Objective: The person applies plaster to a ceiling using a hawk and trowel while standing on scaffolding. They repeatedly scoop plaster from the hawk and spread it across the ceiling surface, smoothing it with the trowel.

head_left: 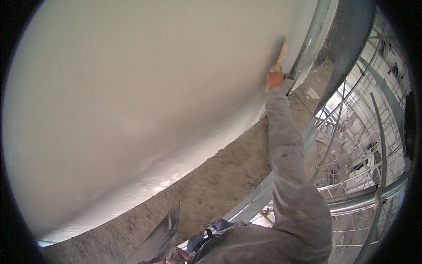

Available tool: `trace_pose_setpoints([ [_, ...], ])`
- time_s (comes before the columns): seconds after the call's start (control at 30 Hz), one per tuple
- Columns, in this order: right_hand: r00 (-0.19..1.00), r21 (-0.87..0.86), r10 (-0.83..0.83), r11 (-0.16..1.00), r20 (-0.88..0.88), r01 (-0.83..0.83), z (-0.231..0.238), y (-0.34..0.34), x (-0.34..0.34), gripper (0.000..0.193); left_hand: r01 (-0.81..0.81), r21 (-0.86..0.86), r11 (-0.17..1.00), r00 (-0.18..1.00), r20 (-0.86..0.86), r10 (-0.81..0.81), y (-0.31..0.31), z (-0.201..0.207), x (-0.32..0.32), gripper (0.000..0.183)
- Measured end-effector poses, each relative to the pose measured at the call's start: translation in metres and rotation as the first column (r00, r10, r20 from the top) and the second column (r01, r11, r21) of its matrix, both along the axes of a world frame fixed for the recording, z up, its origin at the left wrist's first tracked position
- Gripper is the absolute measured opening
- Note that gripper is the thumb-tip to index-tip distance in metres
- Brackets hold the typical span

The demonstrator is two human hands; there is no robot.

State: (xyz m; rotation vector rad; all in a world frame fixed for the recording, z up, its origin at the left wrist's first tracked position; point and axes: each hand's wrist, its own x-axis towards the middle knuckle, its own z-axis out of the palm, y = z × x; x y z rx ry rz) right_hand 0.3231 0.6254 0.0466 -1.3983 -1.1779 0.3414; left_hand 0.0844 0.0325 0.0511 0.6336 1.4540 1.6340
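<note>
My right arm stretches up and away in a dusty grey sleeve. At its end my right hand [275,81] is closed around a plastering trowel [281,57], seen nearly edge-on against the smooth pale wall [145,75]. The trowel is close to the vertical metal pipe [311,37]. Low in the picture, my left hand [176,256] shows only in part, its fingers closed at the lower edge of a broad, shiny metal blade [160,233]. The handle of this blade is hidden.
A rough grey-brown ledge [224,171] runs along the wall's foot. Metal scaffold tubes [365,198] and mesh [351,145] lie to the right, with a lower area visible through them. A dark curved panel [351,33] stands beyond the pipe.
</note>
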Motion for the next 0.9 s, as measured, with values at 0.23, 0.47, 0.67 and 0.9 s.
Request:
trace_pose_setpoints([
  [0.23,0.986,0.047,0.169,0.985,-0.003,-0.169,-0.061,0.024,0.022,0.030,0.230,-0.124,0.965,0.910,0.380,-0.168,-0.038,-0.017,-0.052,0.041],
  [0.47,0.835,0.036,0.098,0.990,0.542,-0.139,-0.081,-0.068,-0.071,0.022,0.340,0.139,0.930,0.899,0.242,-0.364,-0.105,-0.024,-0.116,0.046],
  [0.67,0.963,-0.182,0.270,0.947,0.005,-0.265,-0.009,-0.287,-0.264,0.054,0.397,0.379,0.836,0.896,0.038,-0.443,-0.174,-0.033,-0.179,0.049],
  [0.9,0.912,-0.050,0.365,0.931,0.185,-0.363,-0.011,-0.457,-0.415,0.077,0.196,0.431,0.881,0.965,0.077,-0.252,-0.219,-0.032,-0.216,0.045],
])
